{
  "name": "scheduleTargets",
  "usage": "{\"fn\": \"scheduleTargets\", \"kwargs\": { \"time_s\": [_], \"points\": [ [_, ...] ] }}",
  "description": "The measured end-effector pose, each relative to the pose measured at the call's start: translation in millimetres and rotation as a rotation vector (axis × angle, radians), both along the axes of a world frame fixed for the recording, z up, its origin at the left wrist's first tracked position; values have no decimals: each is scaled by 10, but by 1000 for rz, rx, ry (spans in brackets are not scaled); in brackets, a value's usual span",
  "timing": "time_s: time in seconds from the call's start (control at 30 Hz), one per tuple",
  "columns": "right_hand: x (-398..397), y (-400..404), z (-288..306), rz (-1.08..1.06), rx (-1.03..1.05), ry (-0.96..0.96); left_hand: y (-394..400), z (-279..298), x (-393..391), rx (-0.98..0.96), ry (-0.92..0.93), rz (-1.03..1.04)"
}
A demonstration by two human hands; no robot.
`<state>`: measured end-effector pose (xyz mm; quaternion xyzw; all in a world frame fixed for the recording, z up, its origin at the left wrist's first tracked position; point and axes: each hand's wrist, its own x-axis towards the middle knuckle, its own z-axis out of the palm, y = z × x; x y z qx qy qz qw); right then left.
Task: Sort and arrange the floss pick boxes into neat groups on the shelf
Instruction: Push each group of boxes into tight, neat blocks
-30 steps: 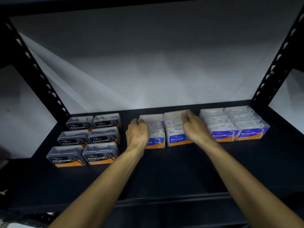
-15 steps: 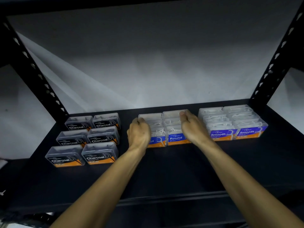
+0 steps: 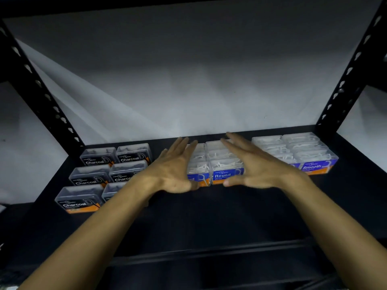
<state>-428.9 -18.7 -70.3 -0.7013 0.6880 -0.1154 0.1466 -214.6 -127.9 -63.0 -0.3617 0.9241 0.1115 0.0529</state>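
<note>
Three groups of clear floss pick boxes stand on the black shelf (image 3: 209, 216). At the left are several black-labelled Charcoal boxes (image 3: 90, 176) in two columns. A block of blue-labelled Round boxes (image 3: 222, 166) sits in the middle. At the right are the blue-labelled Smooth boxes (image 3: 301, 151). My left hand (image 3: 176, 168) hovers flat over the left side of the Round block, fingers spread, holding nothing. My right hand (image 3: 251, 164) is flat and spread over that block's right side and hides part of the Smooth group.
Black perforated uprights stand at the left (image 3: 37, 86) and right (image 3: 351, 65) of the shelf. A pale wall closes the back. The shelf's front lip (image 3: 209, 254) runs below my forearms. A dark shelf board hangs overhead.
Both hands have let go of the sides of the Round block and lifted, fingers now spread flat above it. The view has shifted slightly downward.
</note>
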Motion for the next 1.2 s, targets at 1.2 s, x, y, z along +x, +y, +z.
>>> {"fn": "scheduleTargets", "kwargs": {
  "time_s": [1.2],
  "points": [
    [161,-254,-35,-48,43,220,-18,-232,-59,-174,-34,-68]
  ]
}}
